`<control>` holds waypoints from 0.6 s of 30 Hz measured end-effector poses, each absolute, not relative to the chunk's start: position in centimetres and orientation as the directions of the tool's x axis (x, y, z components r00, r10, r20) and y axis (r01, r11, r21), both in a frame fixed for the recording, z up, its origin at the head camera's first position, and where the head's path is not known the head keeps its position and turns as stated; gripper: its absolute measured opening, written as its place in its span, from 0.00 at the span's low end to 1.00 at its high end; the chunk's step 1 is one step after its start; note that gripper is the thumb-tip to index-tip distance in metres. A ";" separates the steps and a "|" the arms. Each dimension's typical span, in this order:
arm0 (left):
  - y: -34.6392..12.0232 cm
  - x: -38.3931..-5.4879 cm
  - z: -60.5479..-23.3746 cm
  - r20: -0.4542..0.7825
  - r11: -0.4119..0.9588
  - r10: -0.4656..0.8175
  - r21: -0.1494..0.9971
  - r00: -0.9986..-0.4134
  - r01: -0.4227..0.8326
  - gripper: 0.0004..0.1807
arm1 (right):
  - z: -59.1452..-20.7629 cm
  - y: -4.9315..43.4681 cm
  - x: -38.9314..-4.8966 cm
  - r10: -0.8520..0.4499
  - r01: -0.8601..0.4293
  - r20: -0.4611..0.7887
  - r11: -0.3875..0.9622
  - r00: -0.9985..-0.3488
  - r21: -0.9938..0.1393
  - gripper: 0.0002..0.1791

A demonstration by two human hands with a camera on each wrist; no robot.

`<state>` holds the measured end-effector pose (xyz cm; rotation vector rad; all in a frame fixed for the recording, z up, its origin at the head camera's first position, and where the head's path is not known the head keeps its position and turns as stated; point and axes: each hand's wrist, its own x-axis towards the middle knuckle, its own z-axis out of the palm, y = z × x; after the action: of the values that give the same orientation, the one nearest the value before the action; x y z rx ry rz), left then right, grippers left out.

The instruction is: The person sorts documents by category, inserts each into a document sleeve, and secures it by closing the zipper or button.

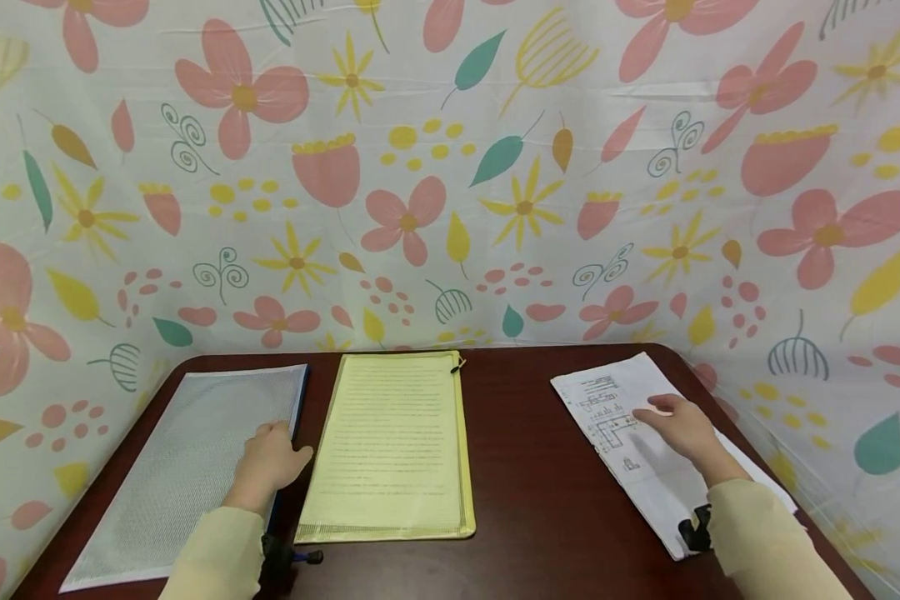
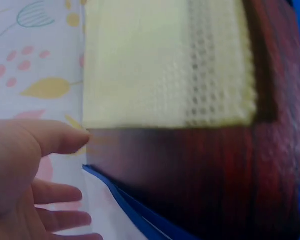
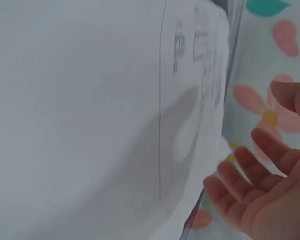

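Note:
My left hand (image 1: 268,461) hovers over the right side of a whitish mesh zip pouch (image 1: 187,450) with a blue edge. In the left wrist view its thumb and fingers are apart with nothing between them. Beside it lies a yellow mesh zip pouch (image 1: 386,442) with a printed sheet showing through. On the right, my right hand (image 1: 678,429) is above a stack of white papers (image 1: 630,467) printed with diagrams. The right wrist view shows its fingers loosely bent and holding nothing, next to the paper's edge.
A dark red-brown table (image 1: 525,467) bears everything. A white curtain with flower prints (image 1: 450,208) encloses the table's back and sides. A small zip pull (image 1: 457,365) sits at the yellow pouch's top right corner. Dark wrist devices (image 1: 695,529) are strapped by both sleeves.

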<state>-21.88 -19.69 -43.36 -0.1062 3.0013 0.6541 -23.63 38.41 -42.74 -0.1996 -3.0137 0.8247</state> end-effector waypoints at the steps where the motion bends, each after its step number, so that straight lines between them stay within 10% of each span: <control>1: -19.8 -21.8 -43.4 -0.083 0.907 -0.060 0.411 -0.995 -0.089 0.32 | -42.8 38.8 -23.6 0.131 0.129 -0.029 0.862 -0.991 -0.491 0.39; 18: -21.1 -21.6 -43.7 -0.110 0.897 -0.099 0.420 -0.989 -0.137 0.13 | -44.0 44.2 -23.0 0.208 0.297 -0.243 0.855 -0.947 -0.426 0.67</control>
<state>-21.55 -21.14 -43.70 -0.1854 2.9763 0.6686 -22.97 44.21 -44.02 -0.4411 -3.2062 0.7864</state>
